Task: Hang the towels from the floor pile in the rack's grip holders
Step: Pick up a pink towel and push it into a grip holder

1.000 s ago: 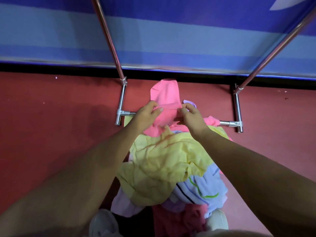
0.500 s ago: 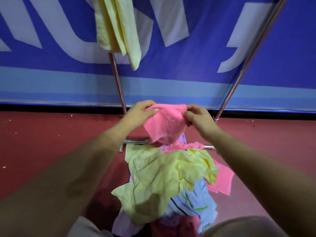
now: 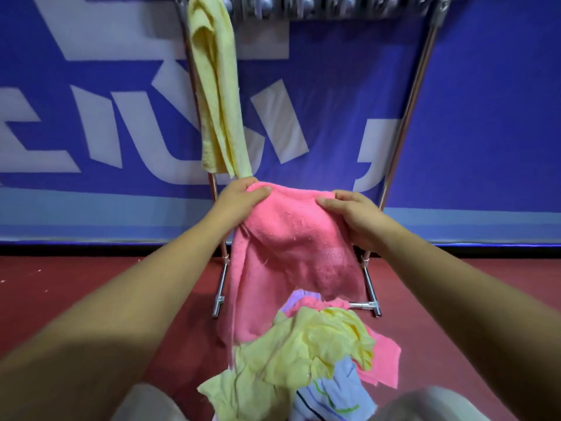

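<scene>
The left hand (image 3: 239, 197) is gripping one top corner of a pink towel (image 3: 291, 247), thumb on the near face and fingers curled over the edge. The right hand (image 3: 352, 214) is pinching the other top corner the same way, so both sets of fingers are clamped on the cloth. The towel is hanging spread between the two hands in front of the rack (image 3: 408, 117), between its two slanting poles, with its lower end dangling close above the pile (image 3: 303, 354) of towels. That pile, yellow on top with pink, striped pale blue and lilac pieces showing under it, is lying on the red floor (image 3: 91, 284) just in front of the rack's base bar. A yellow towel (image 3: 215, 86) is hanging at the left end of the rack's row of grip holders (image 3: 303, 7), draping down along the left pole and ending just above the left hand. The remaining holders are showing only as blurred metal shapes. A blue banner (image 3: 485, 117) with white lettering is standing behind the rack.
</scene>
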Available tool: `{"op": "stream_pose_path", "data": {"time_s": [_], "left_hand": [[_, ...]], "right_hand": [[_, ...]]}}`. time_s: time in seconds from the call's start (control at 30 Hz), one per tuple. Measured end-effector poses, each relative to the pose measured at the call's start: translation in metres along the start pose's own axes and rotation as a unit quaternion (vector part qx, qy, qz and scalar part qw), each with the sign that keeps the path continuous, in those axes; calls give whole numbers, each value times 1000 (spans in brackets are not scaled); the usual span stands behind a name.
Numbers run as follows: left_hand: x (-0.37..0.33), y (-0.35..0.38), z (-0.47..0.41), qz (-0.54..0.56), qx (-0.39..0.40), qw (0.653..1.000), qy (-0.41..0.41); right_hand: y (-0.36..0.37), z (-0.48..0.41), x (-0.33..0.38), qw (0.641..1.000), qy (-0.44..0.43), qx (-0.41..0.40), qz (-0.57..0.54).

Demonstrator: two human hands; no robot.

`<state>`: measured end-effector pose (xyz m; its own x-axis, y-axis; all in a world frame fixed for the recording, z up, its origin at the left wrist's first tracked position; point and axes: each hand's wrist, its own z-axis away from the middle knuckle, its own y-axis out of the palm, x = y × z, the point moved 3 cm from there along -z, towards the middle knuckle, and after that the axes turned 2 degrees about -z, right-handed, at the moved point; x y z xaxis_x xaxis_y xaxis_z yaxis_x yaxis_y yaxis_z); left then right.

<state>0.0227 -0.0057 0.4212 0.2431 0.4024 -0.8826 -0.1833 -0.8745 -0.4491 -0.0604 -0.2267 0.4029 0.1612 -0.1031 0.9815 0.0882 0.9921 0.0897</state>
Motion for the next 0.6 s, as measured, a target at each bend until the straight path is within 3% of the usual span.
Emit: {"op": "stream_pose_path", "data": {"time_s": [0.1, 0.2, 0.3, 0.37, 0.43, 0.53, 0.6], "left_hand": [[-25, -1, 12, 45, 63, 997, 6], [-43, 10, 26, 202, 189, 961, 3], [-59, 18, 38, 136, 264, 955, 12], [-66, 17, 38, 72, 252, 964, 39], [-74, 13, 33, 88, 190, 977, 42], [-88, 4, 28, 155, 93, 983, 24], [-92, -3, 24, 176, 62, 982, 11]], "right_hand": [[9, 18, 32, 998, -18, 55, -7], [17, 31, 60, 994, -49, 90, 33], [17, 38, 80, 986, -73, 97, 113], [10, 41, 86, 979, -91, 83, 160], [-1, 47, 86, 968, -89, 81, 219], [-25, 57, 65, 902, -32, 87, 421], [-42, 61, 47, 880, 7, 68, 470]]}}
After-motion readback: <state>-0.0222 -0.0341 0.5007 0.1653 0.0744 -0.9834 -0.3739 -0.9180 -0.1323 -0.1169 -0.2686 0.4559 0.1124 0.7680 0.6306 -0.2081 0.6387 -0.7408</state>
